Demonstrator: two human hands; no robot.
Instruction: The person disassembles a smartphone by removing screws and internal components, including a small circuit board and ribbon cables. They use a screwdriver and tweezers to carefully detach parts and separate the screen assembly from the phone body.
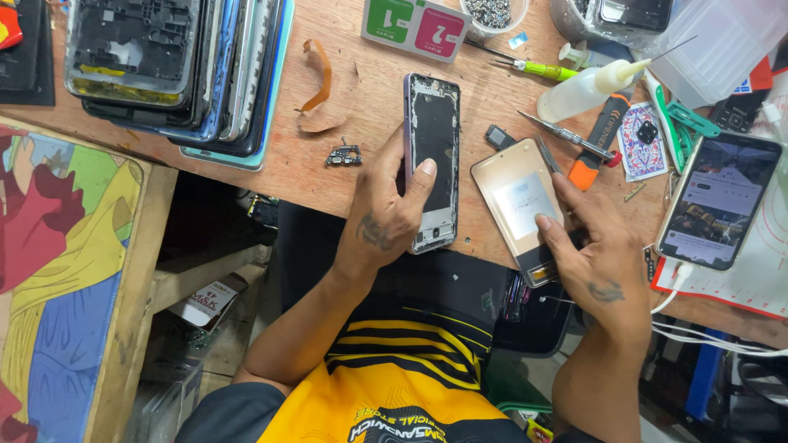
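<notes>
Two hands work at the bench edge: left hand (392,215) grips the frame (432,160) (gutted, upright on its side); right hand (593,246), fingers extended, presses the panel (519,203) just right of the frame. Step: pre-fit alignment.

Stack of phone frames (176,74), glue bottle (584,89), lit phone (720,201) — screwdriver (593,152), tweezers (566,136)
</notes>
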